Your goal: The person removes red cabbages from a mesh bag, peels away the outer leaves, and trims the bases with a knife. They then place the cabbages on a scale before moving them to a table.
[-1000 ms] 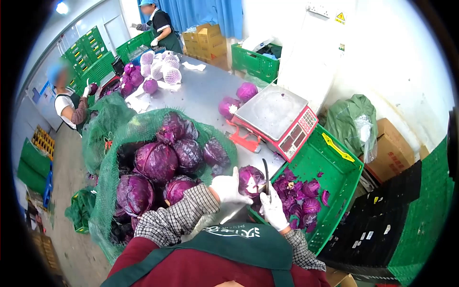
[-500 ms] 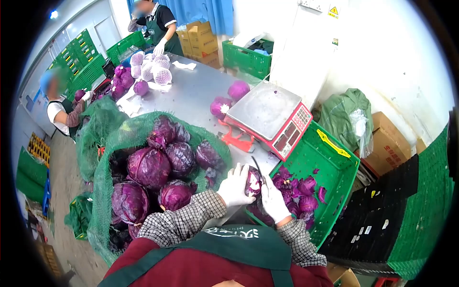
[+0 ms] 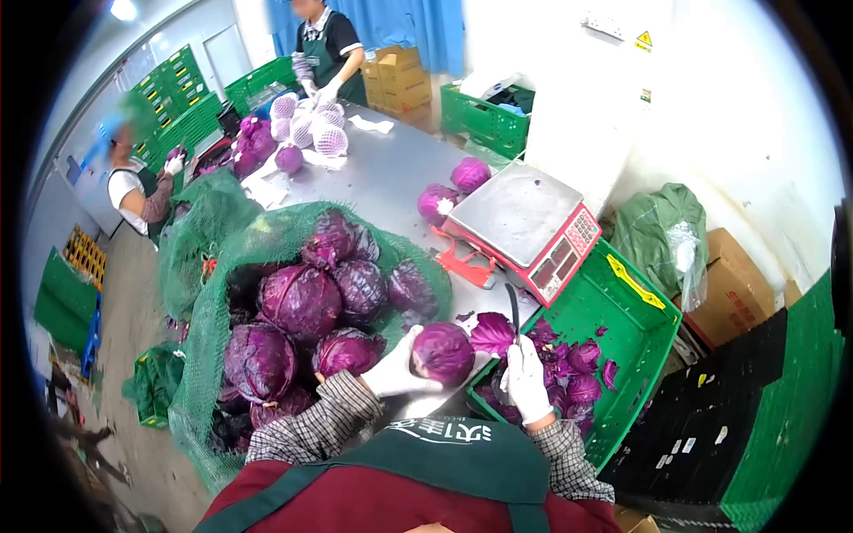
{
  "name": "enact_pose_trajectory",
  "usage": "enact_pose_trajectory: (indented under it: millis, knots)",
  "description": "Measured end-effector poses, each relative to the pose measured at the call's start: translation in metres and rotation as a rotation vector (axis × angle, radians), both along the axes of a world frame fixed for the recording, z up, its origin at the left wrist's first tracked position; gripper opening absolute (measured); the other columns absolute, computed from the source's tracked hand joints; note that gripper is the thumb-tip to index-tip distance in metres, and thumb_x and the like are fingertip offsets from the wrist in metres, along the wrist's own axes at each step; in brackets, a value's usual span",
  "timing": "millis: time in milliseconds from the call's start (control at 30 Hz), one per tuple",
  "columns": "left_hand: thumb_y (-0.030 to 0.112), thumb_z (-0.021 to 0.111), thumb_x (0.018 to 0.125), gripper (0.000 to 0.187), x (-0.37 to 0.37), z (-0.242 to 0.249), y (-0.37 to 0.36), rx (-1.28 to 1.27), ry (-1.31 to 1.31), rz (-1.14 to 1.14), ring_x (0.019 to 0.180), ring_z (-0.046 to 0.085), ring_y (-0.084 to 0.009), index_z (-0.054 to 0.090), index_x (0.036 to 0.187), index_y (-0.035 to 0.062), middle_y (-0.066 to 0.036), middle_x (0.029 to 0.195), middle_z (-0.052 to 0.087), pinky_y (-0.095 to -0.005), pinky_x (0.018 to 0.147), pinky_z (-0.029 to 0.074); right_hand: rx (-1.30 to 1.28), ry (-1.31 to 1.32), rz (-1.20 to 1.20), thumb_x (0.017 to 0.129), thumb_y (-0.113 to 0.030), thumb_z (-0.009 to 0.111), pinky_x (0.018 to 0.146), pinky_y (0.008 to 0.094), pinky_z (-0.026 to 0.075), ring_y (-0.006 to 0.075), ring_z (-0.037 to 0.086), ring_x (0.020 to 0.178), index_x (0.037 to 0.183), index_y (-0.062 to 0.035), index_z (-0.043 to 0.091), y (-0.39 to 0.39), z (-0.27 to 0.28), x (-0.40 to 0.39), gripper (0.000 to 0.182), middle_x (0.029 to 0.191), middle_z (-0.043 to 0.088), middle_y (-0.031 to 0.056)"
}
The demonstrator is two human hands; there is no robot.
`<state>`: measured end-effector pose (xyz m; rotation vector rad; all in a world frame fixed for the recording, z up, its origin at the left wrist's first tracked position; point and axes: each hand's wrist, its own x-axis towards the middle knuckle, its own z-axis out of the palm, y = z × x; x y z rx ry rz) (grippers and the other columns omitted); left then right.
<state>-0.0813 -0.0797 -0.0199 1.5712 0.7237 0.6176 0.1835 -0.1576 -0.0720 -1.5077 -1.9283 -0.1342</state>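
In my gloved left hand point(image 3: 397, 369) sits a trimmed purple cabbage point(image 3: 444, 353), the fingers closed around its left side and underneath. My gloved right hand point(image 3: 528, 384) grips a knife point(image 3: 513, 306), its dark blade pointing up and away from me. A loose-looking purple leaf point(image 3: 491, 334) spreads between the cabbage and the knife; whether it is still attached is hidden. Below my right hand is a green crate point(image 3: 641, 342) with cut leaves point(image 3: 582, 358) in it. Left of my hands, a green mesh sack point(image 3: 200, 382) gapes around several whole cabbages point(image 3: 299, 302).
A red scale point(image 3: 520, 213) stands on the metal table point(image 3: 382, 178), beside a red-orange tool point(image 3: 466, 265) and two cabbages point(image 3: 453, 188). Net-wrapped cabbages point(image 3: 311, 124) lie farther back. One co-worker point(image 3: 333, 62) stands behind the table, another point(image 3: 138, 191) at the left.
The cabbage has turned and moved slightly left with my left hand. My right hand with the knife has drawn apart from it, and a leaf now spreads between them. The view has shifted.
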Motion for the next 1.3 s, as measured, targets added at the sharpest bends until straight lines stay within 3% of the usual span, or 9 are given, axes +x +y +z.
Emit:
enact_pose_trajectory:
  millis: [100,233,267,333,500,867,1133,1200,1300]
  knots:
    - [0.023,0.083,0.073,0.100,-0.004,-0.018,0.000,-0.278,0.027,0.334,0.119,0.054,-0.0235,0.019,0.144,-0.0083,-0.021,0.132,0.049,-0.0353,0.101,0.045,-0.025,0.051,0.096,0.092,-0.012,0.053,0.081,0.0390,0.045,0.0362,0.049,0.099,0.125,0.0031,0.045,-0.010,0.019,-0.017,0.037,0.117,0.048,0.0236]
    - [0.023,0.079,0.078,0.079,0.000,-0.013,-0.004,-0.307,-0.006,0.374,0.114,0.055,-0.0225,0.035,0.138,-0.0047,-0.016,0.127,0.053,-0.0355,0.099,0.047,-0.427,1.495,-0.322,0.099,-0.025,0.047,0.032,0.0267,0.036,0.0117,0.043,0.037,0.114,-0.0052,0.051,-0.019,-0.037,0.063,0.025,0.065,0.055,0.0038]
    - [0.022,0.078,0.079,0.073,0.000,-0.010,-0.006,-0.321,-0.035,0.370,0.113,0.055,-0.0217,0.040,0.135,-0.0026,-0.014,0.124,0.055,-0.0360,0.099,0.047,-0.422,1.441,-0.582,0.099,-0.023,0.047,0.034,0.0266,0.038,0.0137,0.044,0.038,0.119,-0.0033,0.049,-0.035,-0.017,0.077,0.028,0.065,0.055,0.0028]
    - [0.025,0.079,0.078,0.070,-0.001,-0.031,0.002,-0.160,0.124,0.394,0.110,0.057,-0.0212,0.044,0.132,-0.0025,-0.014,0.121,0.057,-0.0346,0.098,0.047,-0.070,0.049,-0.512,0.095,-0.017,0.054,0.060,0.0285,0.051,0.0176,0.059,0.067,0.135,-0.0013,0.040,-0.044,-0.090,0.141,0.045,0.085,0.061,0.0077]
    - [0.034,0.080,0.074,0.083,0.014,-0.018,-0.005,0.154,0.407,0.295,0.118,0.052,-0.0258,0.040,0.136,-0.0049,-0.019,0.127,0.052,-0.0358,0.103,0.042,-0.652,1.069,-0.047,0.084,-0.021,0.071,0.081,0.0286,0.052,0.0175,0.065,0.090,0.123,0.0036,0.055,-0.019,0.027,0.009,0.048,0.106,0.066,0.0146]
    - [0.047,0.077,0.073,0.093,0.013,-0.010,-0.026,0.337,0.502,0.315,0.129,0.044,-0.0329,0.037,0.139,-0.0048,-0.024,0.137,0.044,-0.0365,0.110,0.035,-0.455,0.227,0.176,0.087,-0.020,0.059,0.067,0.0417,0.053,0.0349,0.065,0.074,0.098,-0.0029,0.061,0.022,0.029,-0.036,0.020,0.085,0.064,0.0201]
    - [0.050,0.074,0.071,0.093,0.006,-0.017,-0.036,0.400,0.474,0.258,0.136,0.037,-0.0350,0.040,0.140,-0.0023,-0.025,0.144,0.038,-0.0384,0.114,0.029,-0.185,0.526,-0.210,0.081,-0.011,0.057,0.068,0.0409,0.050,0.0324,0.061,0.072,0.079,-0.0034,0.063,0.036,-0.024,0.023,0.010,0.075,0.063,0.0150]
    - [0.045,0.077,0.070,0.094,-0.008,-0.026,-0.040,0.258,0.292,0.298,0.136,0.037,-0.0347,0.038,0.140,-0.0035,-0.025,0.144,0.037,-0.0386,0.114,0.028,-0.123,-0.301,-0.298,0.079,-0.011,0.054,0.063,0.0376,0.051,0.0290,0.064,0.074,0.074,-0.0064,0.065,0.016,-0.048,0.097,0.012,0.078,0.065,0.0153]
    - [0.045,0.079,0.069,0.096,-0.017,-0.021,-0.033,0.152,0.276,0.275,0.133,0.039,-0.0343,0.036,0.140,-0.0037,-0.025,0.141,0.040,-0.0386,0.113,0.031,-0.596,0.647,-0.481,0.086,-0.011,0.063,0.070,0.0389,0.053,0.0265,0.065,0.075,0.108,0.0022,0.060,-0.032,-0.049,0.135,0.026,0.087,0.068,0.0145]
